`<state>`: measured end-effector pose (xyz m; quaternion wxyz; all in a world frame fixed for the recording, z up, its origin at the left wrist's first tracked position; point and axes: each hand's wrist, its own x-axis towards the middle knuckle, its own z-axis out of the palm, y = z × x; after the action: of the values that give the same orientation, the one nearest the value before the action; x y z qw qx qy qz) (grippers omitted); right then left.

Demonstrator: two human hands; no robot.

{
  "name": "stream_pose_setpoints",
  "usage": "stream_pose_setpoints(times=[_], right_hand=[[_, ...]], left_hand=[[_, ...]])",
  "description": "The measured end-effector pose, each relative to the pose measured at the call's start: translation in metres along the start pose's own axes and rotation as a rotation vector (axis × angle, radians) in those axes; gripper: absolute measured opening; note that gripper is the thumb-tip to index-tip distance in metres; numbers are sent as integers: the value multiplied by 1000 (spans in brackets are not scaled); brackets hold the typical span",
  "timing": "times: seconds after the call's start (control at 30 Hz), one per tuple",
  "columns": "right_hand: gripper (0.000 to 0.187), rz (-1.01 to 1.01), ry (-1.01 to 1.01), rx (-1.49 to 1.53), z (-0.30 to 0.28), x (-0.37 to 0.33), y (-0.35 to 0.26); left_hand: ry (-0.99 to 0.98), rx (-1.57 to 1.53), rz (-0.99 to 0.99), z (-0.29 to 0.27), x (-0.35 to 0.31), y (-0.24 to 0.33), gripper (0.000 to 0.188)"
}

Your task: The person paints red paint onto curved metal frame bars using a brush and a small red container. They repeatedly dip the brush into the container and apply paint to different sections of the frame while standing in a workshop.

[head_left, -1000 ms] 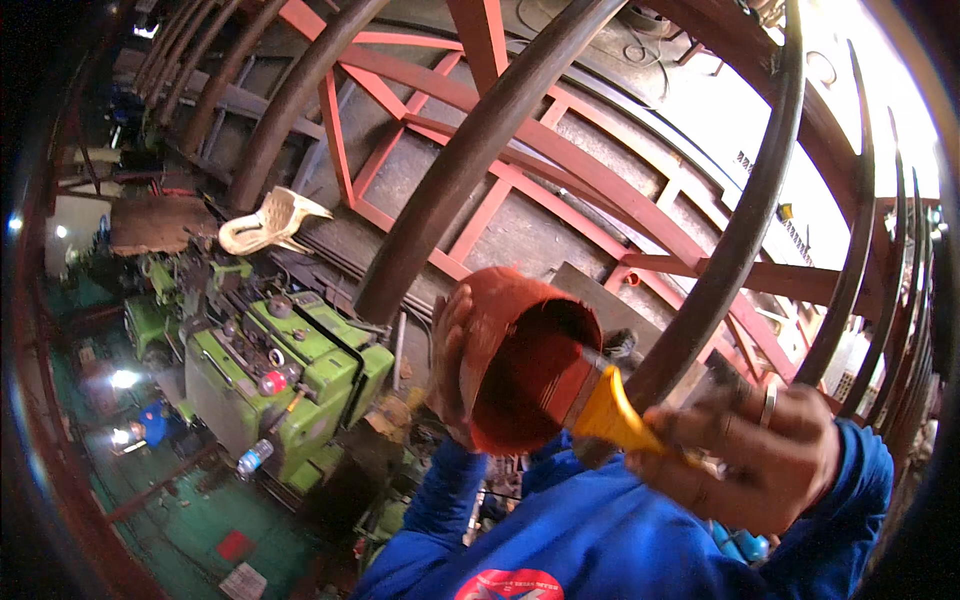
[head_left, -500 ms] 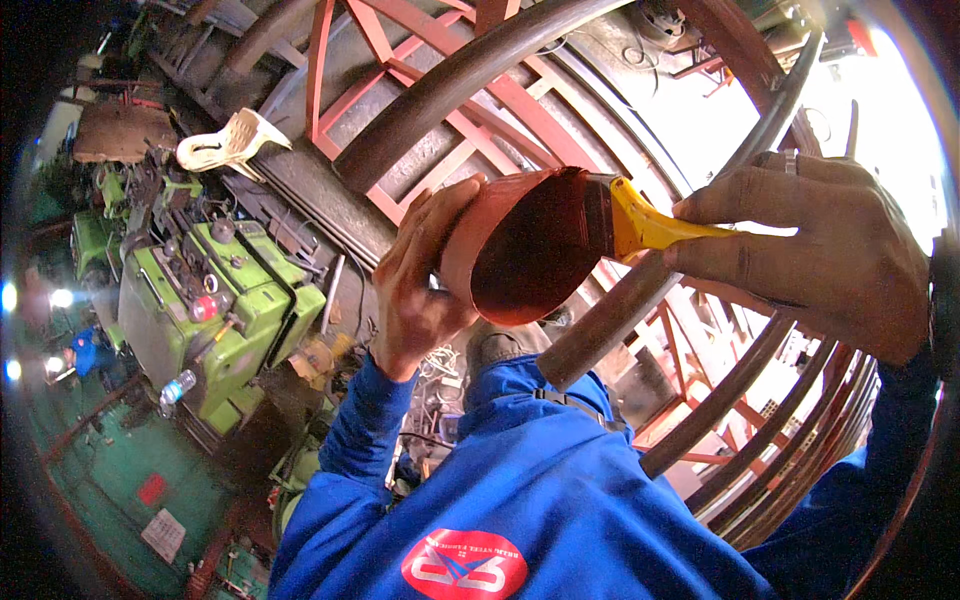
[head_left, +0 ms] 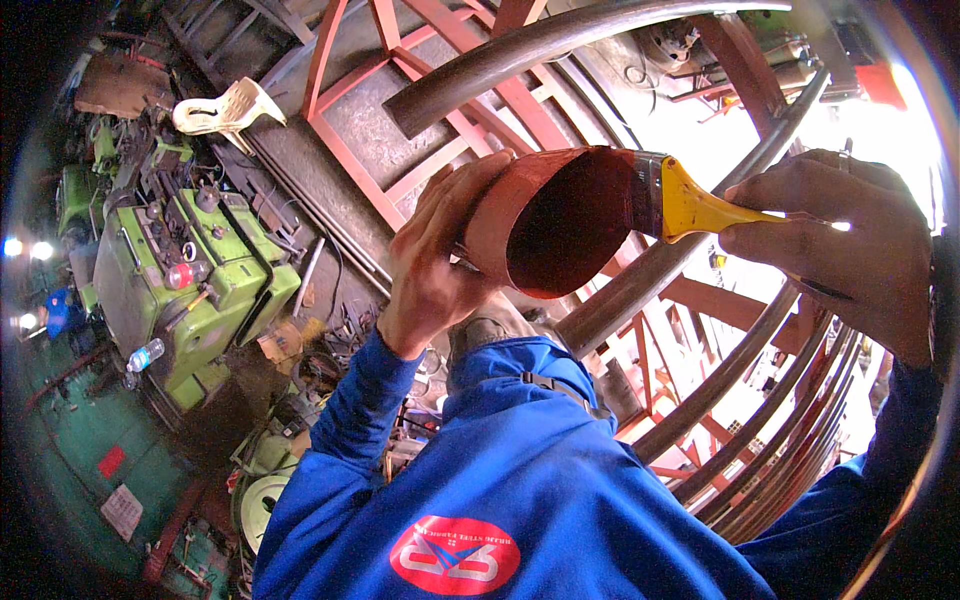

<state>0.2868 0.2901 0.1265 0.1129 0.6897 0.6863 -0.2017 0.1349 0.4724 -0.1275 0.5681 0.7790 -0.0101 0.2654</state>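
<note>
My left hand (head_left: 435, 260) is wrapped round a reddish-brown paint can (head_left: 495, 230). The can is tilted, so its round mouth faces me and its dark inside shows. My right hand (head_left: 835, 235) pinches the tapered end of a yellow paintbrush handle (head_left: 688, 200). The brush points left, with its dark bristles (head_left: 643, 190) at the can's right rim, partly inside the mouth. How much paint is in the can I cannot tell. Just beneath the brush a dark curved pipe (head_left: 635, 300) runs diagonally.
Another curved pipe (head_left: 540, 50) crosses above the can, over red steel framing (head_left: 350, 90). Several curved pipes (head_left: 715, 415) fan out at the lower right. Left stand a green machine (head_left: 140, 270) with plastic bottles (head_left: 146, 355) and a cream plastic chair (head_left: 235, 108).
The can and the brush have both shifted right and slightly up in the picture, with my hands still holding them. The bristles stay at the can's rim. The view itself has shifted somewhat.
</note>
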Motion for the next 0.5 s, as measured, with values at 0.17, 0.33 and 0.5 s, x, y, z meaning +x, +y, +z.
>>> stream_pose_setpoints(times=[0.17,0.33,0.5], right_hand=[[37,-7,-17,-11,-4,-4,-1],[35,-2,-18,-12,-3,-6,-1],[32,40,6,-6,-2,-15,-3]], left_hand=[[-16,111,82,-1,5,5,77],[-6,109,83,0,5,7,78],[-8,117,99,2,7,8,79]])
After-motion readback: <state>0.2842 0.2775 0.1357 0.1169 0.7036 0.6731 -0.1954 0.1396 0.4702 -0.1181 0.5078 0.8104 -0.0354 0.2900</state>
